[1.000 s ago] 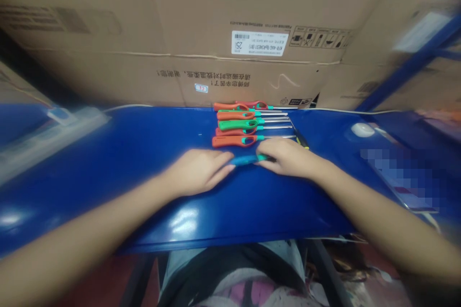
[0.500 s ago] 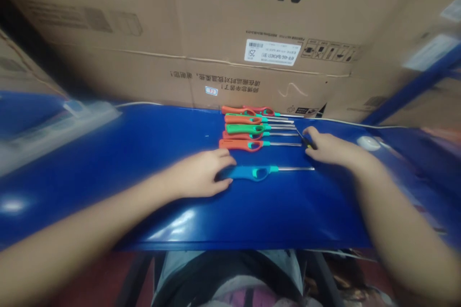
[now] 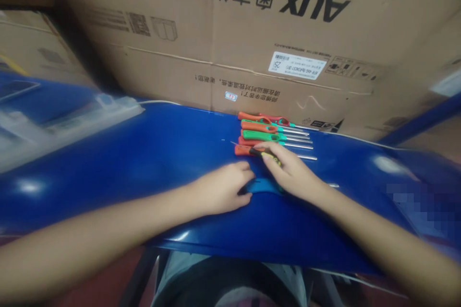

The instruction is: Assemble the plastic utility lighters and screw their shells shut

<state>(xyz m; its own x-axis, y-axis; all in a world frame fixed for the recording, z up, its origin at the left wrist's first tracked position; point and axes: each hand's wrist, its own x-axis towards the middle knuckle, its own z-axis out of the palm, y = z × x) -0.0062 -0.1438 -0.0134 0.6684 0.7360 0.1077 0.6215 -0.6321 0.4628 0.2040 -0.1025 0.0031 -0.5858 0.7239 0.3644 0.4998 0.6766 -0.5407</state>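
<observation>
A blue long-nosed lighter [image 3: 262, 186] lies on the blue table [image 3: 144, 163]. My left hand [image 3: 219, 193] is closed on the lighter's handle end. My right hand [image 3: 293, 175] lies over its middle, pinching a thin black-and-yellow screwdriver [image 3: 264, 153] whose tip points left. The lighter's metal tip [image 3: 333, 185] shows to the right of my right wrist. Just behind my hands, several orange and green lighters [image 3: 268, 133] lie in a neat row with their metal tubes pointing right.
A big cardboard box [image 3: 252, 33] marked AUX stands right behind the table. A white cable [image 3: 158, 102] runs along its foot. Blurred clear plastic packaging [image 3: 65, 120] lies at the far left. A blue shelf post [image 3: 425, 117] rises at the right.
My right hand picked up the screwdriver to the right of the row and brought it back over the blue lighter. My left hand kept its hold on the handle.
</observation>
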